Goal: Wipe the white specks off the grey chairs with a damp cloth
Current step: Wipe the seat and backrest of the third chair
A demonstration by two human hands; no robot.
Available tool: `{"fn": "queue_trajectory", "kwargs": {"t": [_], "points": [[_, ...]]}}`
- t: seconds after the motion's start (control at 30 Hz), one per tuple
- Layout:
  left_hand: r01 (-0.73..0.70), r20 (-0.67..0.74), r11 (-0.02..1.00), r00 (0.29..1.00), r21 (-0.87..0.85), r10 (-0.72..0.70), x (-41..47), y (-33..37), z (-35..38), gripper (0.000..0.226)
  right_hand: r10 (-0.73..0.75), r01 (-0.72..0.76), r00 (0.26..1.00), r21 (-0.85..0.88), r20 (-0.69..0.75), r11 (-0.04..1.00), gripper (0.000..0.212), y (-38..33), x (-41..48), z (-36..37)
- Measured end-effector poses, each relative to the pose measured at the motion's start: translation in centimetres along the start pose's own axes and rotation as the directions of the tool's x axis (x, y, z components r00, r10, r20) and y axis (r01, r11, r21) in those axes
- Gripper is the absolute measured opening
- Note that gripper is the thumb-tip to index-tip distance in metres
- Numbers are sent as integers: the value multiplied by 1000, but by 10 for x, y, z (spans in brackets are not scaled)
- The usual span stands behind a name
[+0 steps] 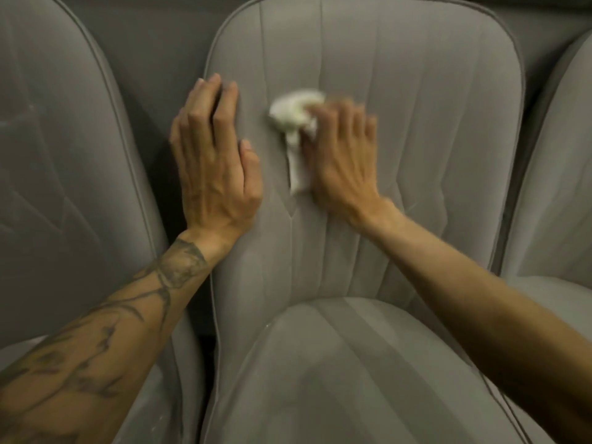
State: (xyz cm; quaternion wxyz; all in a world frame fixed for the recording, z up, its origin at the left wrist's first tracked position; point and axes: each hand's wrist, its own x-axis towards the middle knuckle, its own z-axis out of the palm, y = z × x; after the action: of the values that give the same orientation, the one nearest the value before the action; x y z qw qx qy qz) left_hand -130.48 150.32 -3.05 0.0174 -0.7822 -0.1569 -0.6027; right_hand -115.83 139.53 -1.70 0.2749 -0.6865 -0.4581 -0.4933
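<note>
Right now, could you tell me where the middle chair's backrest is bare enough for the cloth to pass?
Bare fabric lies right of the right hand, out to the backrest piping, and above both hands. The strip between the left hand and the white cloth is crowded.

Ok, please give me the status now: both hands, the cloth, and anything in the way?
Left hand flat on middle chair backrest, no grip. Right hand pressing white cloth on backrest, blurred. Nothing in the way.

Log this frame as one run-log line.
phase: wiping | right hand: pressing white cloth on middle chair backrest, blurred | left hand: flat on backrest's left edge, empty
</note>
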Motion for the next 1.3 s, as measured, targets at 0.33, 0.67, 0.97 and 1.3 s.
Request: {"fn": "queue_trajectory", "kwargs": {"t": [0.33,0.67,0.97,1.3], "points": [[1,22,1000,1000,15,-1,0,5,-3,60,-216,188,960,160,180,969,25,-31,-83,-7],[10,41,999,999,-45,-8,3,4,-5,57,21,-27,997,97,70,995,29,-36,-80,13],[39,114,992,993,-117,-26,4,0,-11,56,279,-282,948,3,-153,960,29,-10,-18,14],[6,82,998,997,-68,-1,-1,-2,-5,55,-165,149,975,114,146,982,28,-22,-91,10]]}}
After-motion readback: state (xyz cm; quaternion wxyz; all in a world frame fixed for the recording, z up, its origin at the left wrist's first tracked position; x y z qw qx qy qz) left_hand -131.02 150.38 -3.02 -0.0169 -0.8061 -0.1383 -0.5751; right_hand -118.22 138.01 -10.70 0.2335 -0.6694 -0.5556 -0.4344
